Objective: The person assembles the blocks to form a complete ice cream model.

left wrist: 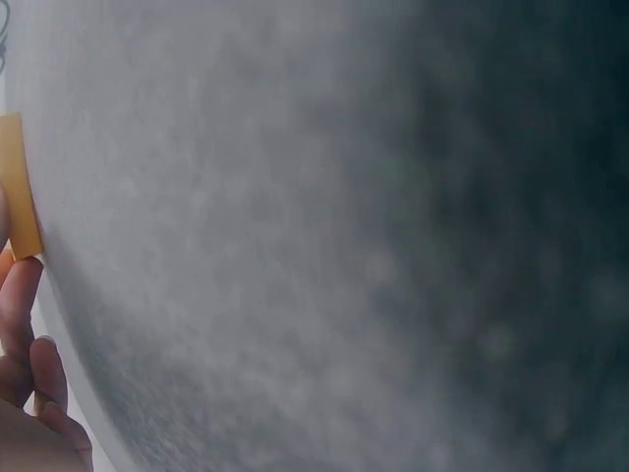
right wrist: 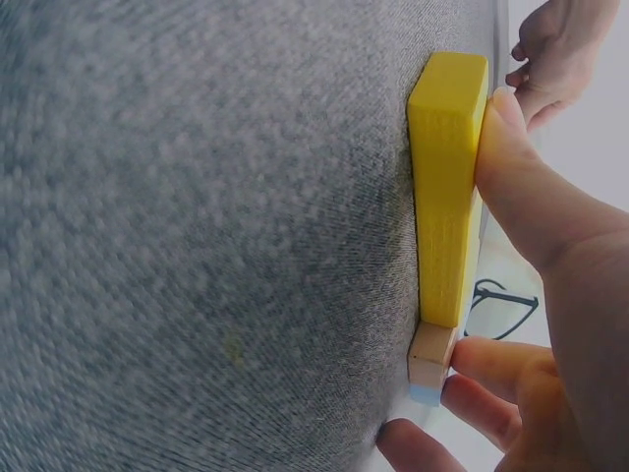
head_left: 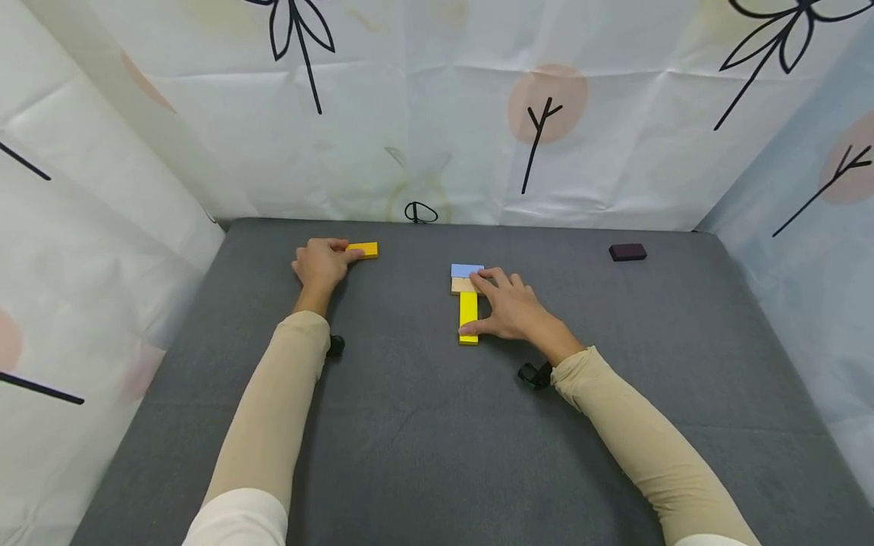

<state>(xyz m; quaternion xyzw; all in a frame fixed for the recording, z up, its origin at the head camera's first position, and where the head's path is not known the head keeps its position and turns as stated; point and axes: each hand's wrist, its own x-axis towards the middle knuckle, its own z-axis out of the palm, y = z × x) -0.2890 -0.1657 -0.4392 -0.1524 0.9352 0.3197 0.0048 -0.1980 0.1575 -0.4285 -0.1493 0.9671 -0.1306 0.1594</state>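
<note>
At the back left of the table my left hand (head_left: 322, 265) pinches an orange-yellow block (head_left: 367, 249) between thumb and fingers; in the left wrist view, the block (left wrist: 18, 187) shows at the left edge, beside the fingertips. My right hand (head_left: 512, 309) is spread over several flat blocks near the middle. Its thumb rests on the near part of a bright yellow block (head_left: 467, 307) lying lengthwise. Its fingertips touch a plain wooden block (head_left: 461, 286) and reach a light blue block (head_left: 464, 270) behind it. The right wrist view shows the yellow block (right wrist: 442, 197) end-on against the wooden block (right wrist: 430, 352).
A dark brown block (head_left: 627, 252) lies apart at the back right. The grey cloth-covered table (head_left: 410, 440) meets hung white sheets with printed plants (head_left: 464, 167) at the back and both sides.
</note>
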